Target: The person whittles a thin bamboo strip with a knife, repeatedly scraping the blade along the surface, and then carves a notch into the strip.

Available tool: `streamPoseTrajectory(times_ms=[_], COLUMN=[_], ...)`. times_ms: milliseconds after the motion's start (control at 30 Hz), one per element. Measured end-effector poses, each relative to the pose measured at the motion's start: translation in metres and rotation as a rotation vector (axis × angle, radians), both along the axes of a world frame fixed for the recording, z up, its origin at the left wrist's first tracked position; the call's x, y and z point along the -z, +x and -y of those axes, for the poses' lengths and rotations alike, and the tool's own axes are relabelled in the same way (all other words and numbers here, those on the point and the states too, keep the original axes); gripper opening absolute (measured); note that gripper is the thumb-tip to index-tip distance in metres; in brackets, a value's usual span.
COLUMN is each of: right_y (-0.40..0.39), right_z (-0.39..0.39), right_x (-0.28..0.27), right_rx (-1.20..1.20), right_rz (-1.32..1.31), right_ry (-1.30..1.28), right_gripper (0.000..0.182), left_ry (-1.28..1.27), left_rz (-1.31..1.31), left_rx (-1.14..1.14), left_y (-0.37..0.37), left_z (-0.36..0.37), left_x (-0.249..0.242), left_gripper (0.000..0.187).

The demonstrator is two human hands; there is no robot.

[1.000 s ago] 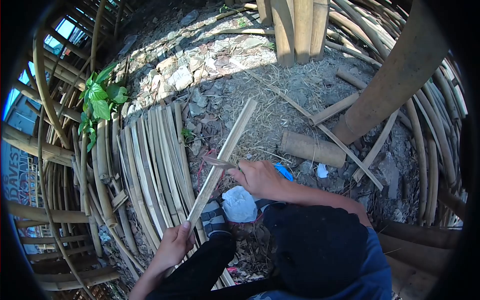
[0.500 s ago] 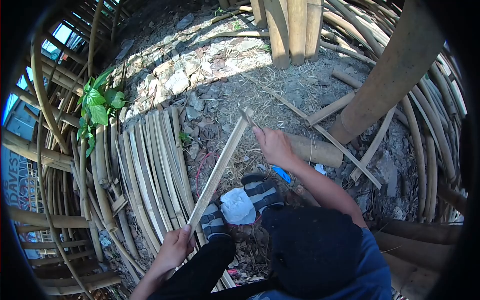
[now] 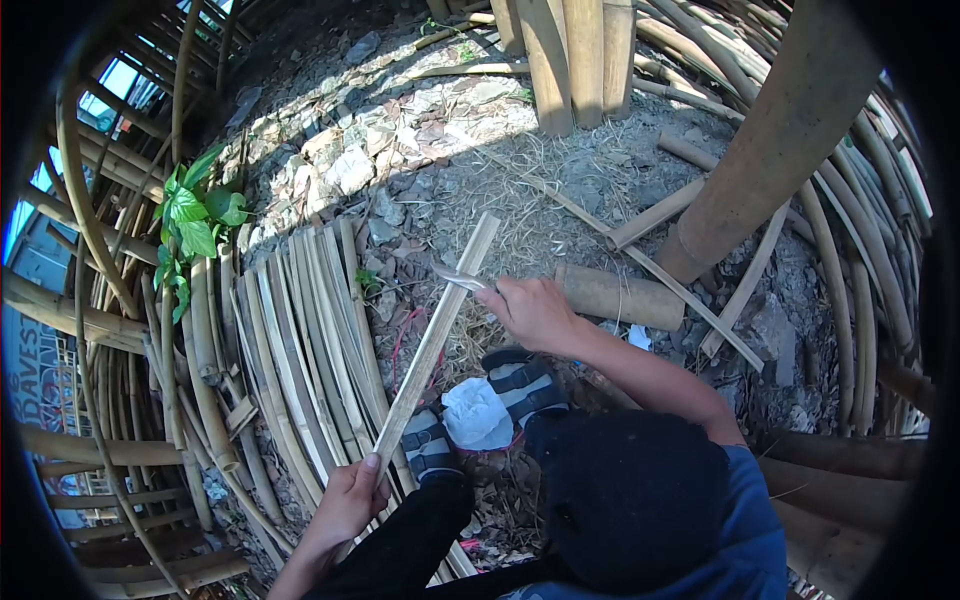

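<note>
My left hand (image 3: pixel 348 502), at the lower left, is closed round the near end of a flat bamboo strip (image 3: pixel 425 358). The strip slants up and away to the right, its far end free above the ground. A knife (image 3: pixel 460 276) with a curved blade lies across the strip below that far end. Its handle is mostly hidden in my right hand (image 3: pixel 535 312), whose fingers are wrapped round it.
Split bamboo strips (image 3: pixel 315 340) lie side by side at the left. A white crumpled bag (image 3: pixel 476 414) sits between two sandalled feet. A thick bamboo pole (image 3: pixel 770 150) leans at the right, near a cut bamboo piece (image 3: pixel 625 299).
My right hand has moved down and slightly left with the knife, from the strip's far end to a lower point. My left hand and the strip are almost where they were.
</note>
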State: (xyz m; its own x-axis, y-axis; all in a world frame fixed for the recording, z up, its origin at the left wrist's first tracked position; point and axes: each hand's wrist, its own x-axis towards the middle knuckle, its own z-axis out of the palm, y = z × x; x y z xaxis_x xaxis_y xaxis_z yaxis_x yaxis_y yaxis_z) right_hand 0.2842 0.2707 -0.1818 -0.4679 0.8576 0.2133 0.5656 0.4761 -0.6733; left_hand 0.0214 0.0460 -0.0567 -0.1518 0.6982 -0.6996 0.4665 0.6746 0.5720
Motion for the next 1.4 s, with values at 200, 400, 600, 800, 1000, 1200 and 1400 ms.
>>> streamPoseTrajectory(times_ms=[200,400,600,800,1000,1200,1400], right_y=[-0.004,-0.002,0.018,0.009,0.015,0.031,0.025], right_z=[0.01,0.007,-0.027,0.007,-0.012,-0.038,-0.025], right_x=[0.002,0.008,0.015,0.0,0.005,0.012,0.021], right_rx=[-0.093,0.006,0.154,-0.042,0.133,0.184,0.067], right_rz=[-0.009,-0.004,0.007,0.034,0.004,0.138,0.095], right_ry=[0.003,-0.002,0.001,-0.005,-0.138,-0.093,-0.038], right_gripper=[0.054,0.054,0.052,0.056,0.059,0.058,0.059], left_ry=[-0.026,-0.026,0.012,-0.027,-0.046,0.014,-0.015], left_rz=[0.046,0.052,0.051,0.054,0.024,0.017,0.02], left_rx=[-0.023,-0.045,0.015,-0.016,-0.061,0.022,0.011], left_y=[0.0,-0.002,0.002,0.0,0.0,0.001,0.003], left_z=[0.001,-0.001,0.0,0.0,-0.002,0.0,-0.002], left_x=[0.002,0.004,0.002,0.003,0.005,0.007,0.002], left_gripper=[0.056,0.058,0.056,0.057,0.057,0.059,0.059])
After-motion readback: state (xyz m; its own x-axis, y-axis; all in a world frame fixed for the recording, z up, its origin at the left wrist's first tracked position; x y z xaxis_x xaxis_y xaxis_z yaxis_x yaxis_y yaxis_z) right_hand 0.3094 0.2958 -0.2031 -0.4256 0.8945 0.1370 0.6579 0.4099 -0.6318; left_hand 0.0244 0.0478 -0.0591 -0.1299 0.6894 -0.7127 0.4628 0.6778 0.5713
